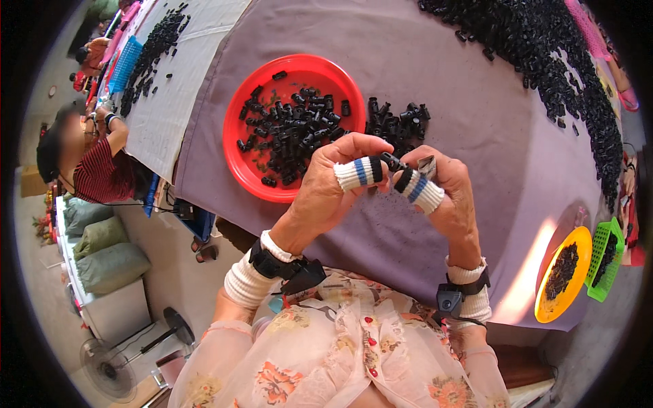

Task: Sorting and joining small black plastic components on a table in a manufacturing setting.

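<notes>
A small black plastic cylinder [392, 161] sits between the left hand [325, 185] and right hand [454, 185], pinched by both hands' fingertips, inward from the near edge of the mauve cloth-covered table [469, 95]; its long axis slants down rightward, neither hand clearly nearer.

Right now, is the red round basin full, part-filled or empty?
The red round basin is part-filled: small black cylindrical pieces lie heaped inside, while bare red shows toward its far side.

Left hand [325, 182] and right hand [451, 178] hold a black piece [392, 162] — near a red basin [233, 153].
</notes>
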Motion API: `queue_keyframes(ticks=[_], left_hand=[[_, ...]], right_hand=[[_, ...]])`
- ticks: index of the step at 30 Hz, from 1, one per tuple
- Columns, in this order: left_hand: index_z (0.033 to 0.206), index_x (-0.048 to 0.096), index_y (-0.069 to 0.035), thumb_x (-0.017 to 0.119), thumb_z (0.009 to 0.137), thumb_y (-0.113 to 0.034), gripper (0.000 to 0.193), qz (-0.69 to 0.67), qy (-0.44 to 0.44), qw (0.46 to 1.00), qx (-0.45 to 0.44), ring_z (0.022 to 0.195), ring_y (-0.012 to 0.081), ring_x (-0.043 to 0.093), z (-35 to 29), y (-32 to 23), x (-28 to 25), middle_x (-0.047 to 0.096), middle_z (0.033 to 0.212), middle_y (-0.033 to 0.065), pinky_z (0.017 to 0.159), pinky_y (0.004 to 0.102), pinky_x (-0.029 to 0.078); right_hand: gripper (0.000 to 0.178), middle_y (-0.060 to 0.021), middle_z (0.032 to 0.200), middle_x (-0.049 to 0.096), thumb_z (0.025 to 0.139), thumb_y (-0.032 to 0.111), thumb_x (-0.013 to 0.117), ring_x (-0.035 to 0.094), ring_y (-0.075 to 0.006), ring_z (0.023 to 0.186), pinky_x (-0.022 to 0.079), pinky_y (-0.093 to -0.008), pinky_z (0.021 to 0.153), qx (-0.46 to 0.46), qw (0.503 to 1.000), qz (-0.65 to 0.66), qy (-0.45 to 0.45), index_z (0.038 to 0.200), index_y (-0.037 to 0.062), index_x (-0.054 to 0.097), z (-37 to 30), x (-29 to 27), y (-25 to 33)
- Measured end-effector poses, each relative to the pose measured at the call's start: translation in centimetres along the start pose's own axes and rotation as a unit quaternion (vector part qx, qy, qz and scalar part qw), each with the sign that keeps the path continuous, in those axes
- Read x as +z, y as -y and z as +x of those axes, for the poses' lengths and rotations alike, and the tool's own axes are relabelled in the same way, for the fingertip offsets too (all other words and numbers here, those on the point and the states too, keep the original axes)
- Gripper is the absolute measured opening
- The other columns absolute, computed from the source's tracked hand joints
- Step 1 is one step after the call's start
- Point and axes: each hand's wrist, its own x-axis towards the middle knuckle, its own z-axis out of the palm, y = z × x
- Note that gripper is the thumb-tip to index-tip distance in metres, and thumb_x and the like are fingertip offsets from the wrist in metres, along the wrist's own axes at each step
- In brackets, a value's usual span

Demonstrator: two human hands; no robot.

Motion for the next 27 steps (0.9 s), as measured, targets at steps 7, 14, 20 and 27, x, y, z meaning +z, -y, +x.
queue_keyframes(ticks=[7, 14, 20, 27], left_hand=[[0.103, 0.057, 0.001, 0.064, 0.076, 0.002, 0.028, 0.118, 0.025, 0.992, 0.042, 0.085, 0.0133, 0.059, 0.3, -1.1, 0.4, 0.059, 0.098, 0.0103, 0.073, 0.0268, 0.050], [0.098, 0.062, -0.002, 0.064, 0.074, 0.004, 0.025, 0.249, 0.078, 0.957, 0.125, 0.095, 0.0147, 0.054, 0.5, -1.2, -0.2, 0.057, 0.099, 0.0081, 0.085, 0.0275, 0.044], [0.099, 0.061, -0.001, 0.066, 0.073, 0.002, 0.026, 0.231, 0.116, 0.958, 0.120, 0.092, 0.0136, 0.054, 0.9, -1.3, -0.8, 0.056, 0.098, 0.0065, 0.082, 0.0262, 0.045], [0.100, 0.060, -0.001, 0.065, 0.072, 0.003, 0.029, 0.225, 0.068, 0.969, 0.081, 0.092, 0.0120, 0.054, 0.5, -1.6, -1.2, 0.054, 0.095, 0.0045, 0.081, 0.0245, 0.045]], right_hand=[[0.015, 0.0037, 0.062, 0.055, 0.080, 0.017, 0.064, 0.048, -0.0024, 0.051, 0.035, -0.0179, 0.044, 0.124, 0.988, 0.092, 0.002, 0.083, 0.0038, 0.058, -0.2, -0.3, -0.2], [0.013, 0.0027, 0.057, 0.052, 0.081, 0.019, 0.062, 0.045, -0.0034, 0.044, 0.032, -0.0180, 0.039, 0.138, 0.974, 0.182, 0.005, 0.081, 0.0060, 0.058, -0.2, 0.1, -0.7], [0.013, 0.0008, 0.053, 0.050, 0.081, 0.019, 0.059, 0.042, -0.0046, 0.042, 0.029, -0.0191, 0.038, 0.152, 0.963, 0.224, 0.004, 0.080, 0.0058, 0.056, -0.2, 0.3, -1.2], [0.012, 0.0004, 0.051, 0.048, 0.081, 0.016, 0.058, 0.042, -0.0057, 0.041, 0.030, -0.0199, 0.038, 0.156, 0.949, 0.275, -0.002, 0.079, 0.0045, 0.055, -0.1, 0.6, -1.2]])
